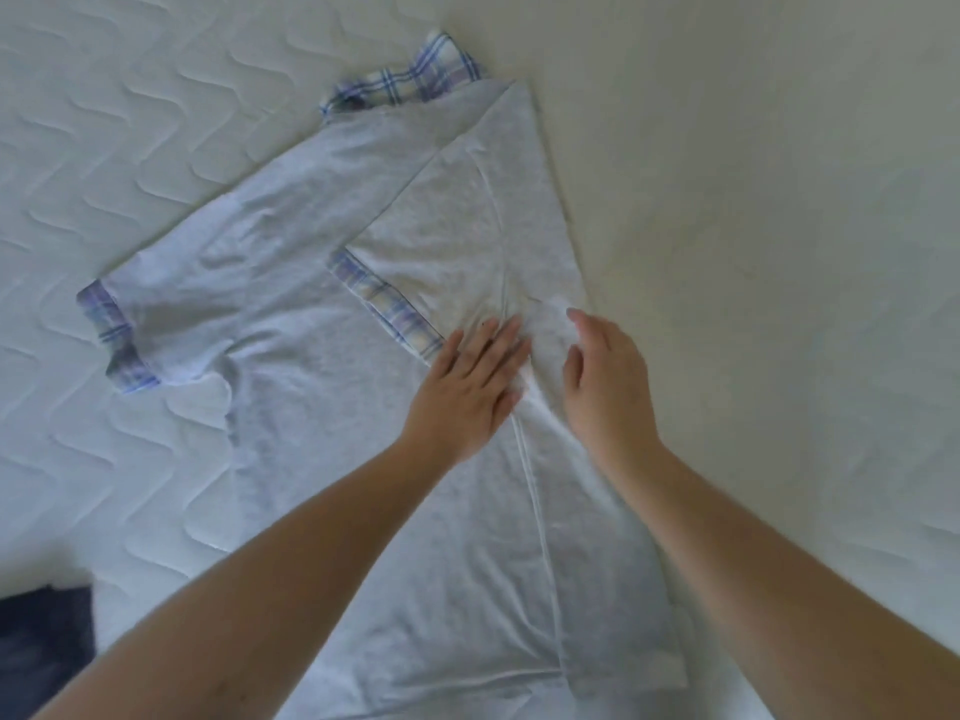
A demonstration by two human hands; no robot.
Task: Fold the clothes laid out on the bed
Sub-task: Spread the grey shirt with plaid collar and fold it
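A dark navy cloth (44, 652) lies at the near left corner of the white quilted mattress (130, 122). The pale grey T-shirt with plaid cuffs and collar (291, 283) lies flat mid-bed, 1 side folded inward. The left hand (467, 387) presses it, fingers straight; the right hand (605, 381) (fingers loosely curled) touches the fold.

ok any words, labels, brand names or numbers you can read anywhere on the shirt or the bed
None: no readable text shows anywhere.
The grey shirt shows only plaid trim at collar and cuffs, no print or tag.
The quilted mattress carries only a stitched wave pattern.
The dark cloth at the corner is blurred and plain.
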